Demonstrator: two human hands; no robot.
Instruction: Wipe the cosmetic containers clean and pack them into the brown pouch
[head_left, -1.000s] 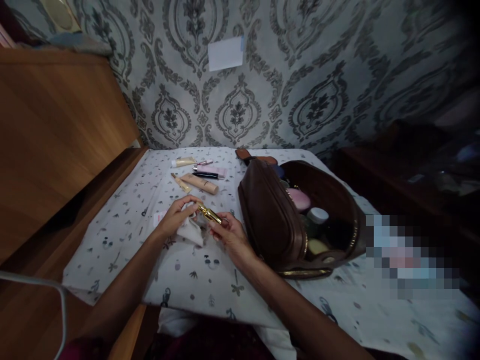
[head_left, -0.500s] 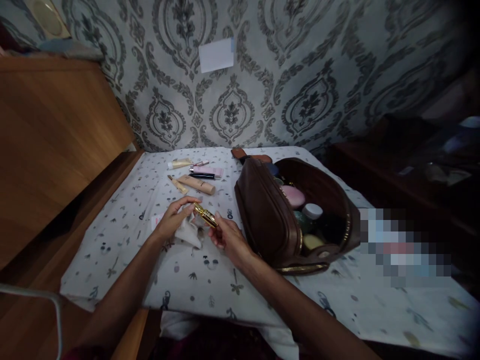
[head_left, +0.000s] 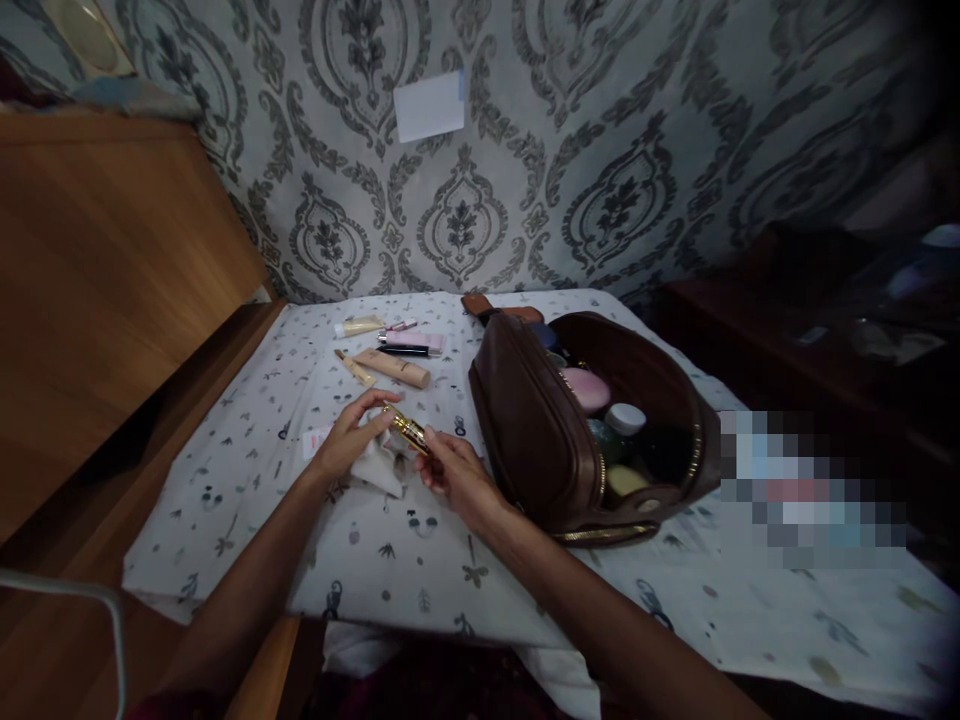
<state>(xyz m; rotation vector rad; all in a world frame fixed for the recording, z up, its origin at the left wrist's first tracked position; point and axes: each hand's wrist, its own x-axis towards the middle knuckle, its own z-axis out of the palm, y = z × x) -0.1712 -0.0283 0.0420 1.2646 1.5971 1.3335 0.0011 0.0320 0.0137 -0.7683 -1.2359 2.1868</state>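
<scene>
A shiny gold cosmetic tube (head_left: 409,430), looking like a lipstick, is held slantwise between both hands above the cloth. My left hand (head_left: 351,435) pinches its upper left end between thumb and fingers. At the lower right end, my right hand (head_left: 456,472) grips it with curled fingers. Beneath the tube and against my left hand is a crumpled white tissue (head_left: 379,470); whether the left fingers also hold it is hidden. A white tube with pink print (head_left: 313,441) lies partly behind my left hand.
Beyond my hands lie a beige tube (head_left: 396,368), a pink tube (head_left: 420,341), a black pen-like cosmetic (head_left: 405,350) and several smaller items. An unzipped brown bag (head_left: 536,425) with jars inside stands on the right. A wooden cabinet (head_left: 112,260) borders the left side.
Both hands and the gold tube have shifted very slightly left and up in view. The grip on the tube looks the same, and the other items stay where they were.
</scene>
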